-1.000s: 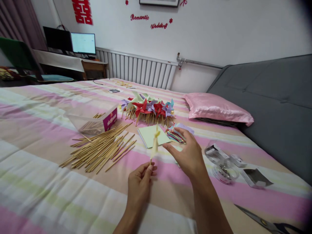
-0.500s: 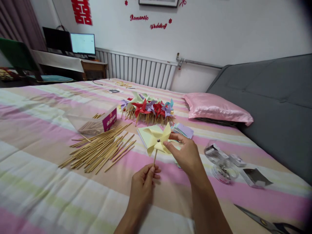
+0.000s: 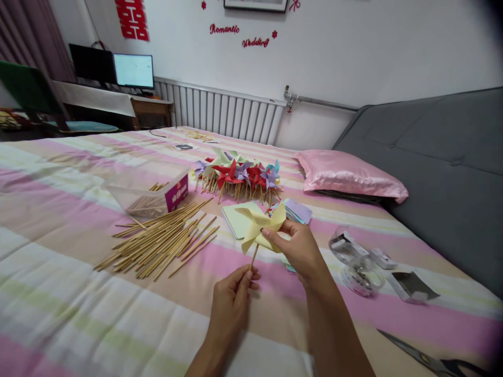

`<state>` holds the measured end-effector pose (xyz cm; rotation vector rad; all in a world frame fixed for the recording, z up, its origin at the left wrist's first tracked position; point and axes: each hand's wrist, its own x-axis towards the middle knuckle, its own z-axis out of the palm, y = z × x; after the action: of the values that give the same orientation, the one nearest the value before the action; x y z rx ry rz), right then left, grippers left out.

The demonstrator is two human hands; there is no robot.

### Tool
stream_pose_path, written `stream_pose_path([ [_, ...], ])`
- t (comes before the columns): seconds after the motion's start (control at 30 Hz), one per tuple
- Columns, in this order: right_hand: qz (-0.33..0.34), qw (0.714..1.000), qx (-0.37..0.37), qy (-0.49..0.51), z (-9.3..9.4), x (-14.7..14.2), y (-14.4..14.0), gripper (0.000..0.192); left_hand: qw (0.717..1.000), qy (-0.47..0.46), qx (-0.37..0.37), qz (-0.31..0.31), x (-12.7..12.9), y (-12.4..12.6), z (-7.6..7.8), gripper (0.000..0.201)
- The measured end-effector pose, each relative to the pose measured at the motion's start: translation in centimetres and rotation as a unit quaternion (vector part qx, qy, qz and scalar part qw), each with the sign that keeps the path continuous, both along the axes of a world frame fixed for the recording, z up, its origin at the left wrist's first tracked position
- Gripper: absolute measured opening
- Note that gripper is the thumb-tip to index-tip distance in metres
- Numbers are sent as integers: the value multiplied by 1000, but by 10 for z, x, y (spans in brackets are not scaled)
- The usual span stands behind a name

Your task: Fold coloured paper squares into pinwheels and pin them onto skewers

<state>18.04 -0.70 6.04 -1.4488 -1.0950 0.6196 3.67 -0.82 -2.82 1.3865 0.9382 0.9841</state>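
A pale yellow paper pinwheel (image 3: 251, 230) on a thin wooden stick (image 3: 254, 256) is held upright, slightly tilted, in front of me. My left hand (image 3: 232, 298) pinches the stick low down between thumb and fingers. With thumb at its centre and fingers behind, my right hand (image 3: 296, 246) grips the pinwheel's head; the thumb covers the pin there. Behind it lies a stack of pale yellow-green paper sheets (image 3: 234, 220), partly hidden by the blades. Coloured paper pieces (image 3: 297, 210) lie beyond my right hand.
Loose wooden sticks (image 3: 157, 243) lie at left by a clear plastic box (image 3: 147, 193) holding more. Finished pinwheels (image 3: 239, 175) stand bunched farther back. To the right are a clear tub of small metal pins (image 3: 362, 276), small boxes (image 3: 411, 287), scissors (image 3: 422, 356) and a pink pillow (image 3: 349, 173).
The pinwheel has shifted slightly right and down, its stick leaning a little more. My right thumb has moved onto the pinwheel's centre, covering the pin. My left hand barely moved.
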Motion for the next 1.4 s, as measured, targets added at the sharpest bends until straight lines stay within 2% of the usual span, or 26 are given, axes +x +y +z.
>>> stream_pose_path([
  [0.63, 25, 999, 6, 32, -4, 4, 3, 24, 1000, -11, -1, 3, 1, -1, 1, 30],
  [0.87, 32, 999, 11, 42, 0, 3, 1, 31, 1000, -14, 3, 9, 1, -1, 4, 30],
  [1.0, 14, 996, 39, 79, 1, 9, 0, 35, 1000, -7, -1, 12, 0, -1, 3, 31],
  [1.13, -17, 992, 67, 104, -1, 16, 1, 30, 1000, -2, -3, 12, 0, -1, 2, 31],
  [1.4, -46, 990, 75, 111, -3, 16, 3, 28, 1000, -12, -4, 9, 1, -1, 0, 32],
])
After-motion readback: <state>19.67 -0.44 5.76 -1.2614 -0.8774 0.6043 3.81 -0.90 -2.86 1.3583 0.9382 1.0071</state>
